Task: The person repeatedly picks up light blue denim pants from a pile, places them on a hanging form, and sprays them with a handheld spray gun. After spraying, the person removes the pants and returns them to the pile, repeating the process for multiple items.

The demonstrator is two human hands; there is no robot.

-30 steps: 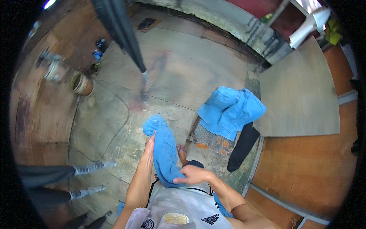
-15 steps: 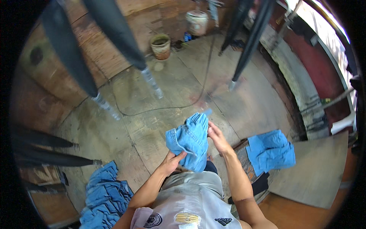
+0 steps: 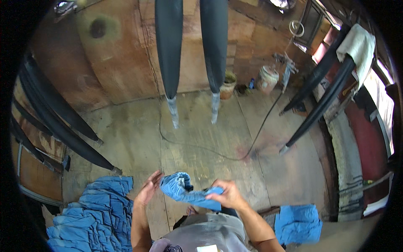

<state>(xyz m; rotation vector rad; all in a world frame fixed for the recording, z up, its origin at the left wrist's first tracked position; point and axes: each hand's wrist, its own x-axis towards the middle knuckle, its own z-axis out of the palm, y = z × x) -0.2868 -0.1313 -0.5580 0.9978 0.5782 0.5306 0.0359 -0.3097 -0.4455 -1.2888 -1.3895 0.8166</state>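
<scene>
A blue denim garment [image 3: 191, 196], bunched so that its kind is hard to tell, is held out in front of my body. Thumb and fingers of my right hand [image 3: 228, 194] are closed on its right end. At its left end, my left hand [image 3: 147, 188] has its fingers stretched out beside the cloth; whether the fingertips touch it cannot be made out. The garment's left part curves up into an open loop. On the floor to my left lies a large heap of blue denim garments [image 3: 98, 214]. A smaller denim pile [image 3: 298, 224] rests at my right.
Two black leg-shaped forms [image 3: 169, 50] hang ahead, with more black forms at left [image 3: 63, 113] and right [image 3: 321, 107]. A thin hose [image 3: 201, 147] trails over the floor to a spray gun [image 3: 287, 69]. Two buckets [image 3: 268, 80] stand by the far wall.
The view has swung left and up. My left hand has let go of the denim and opened, while my right hand now grips its right end. The cloth has been stretched sideways.
</scene>
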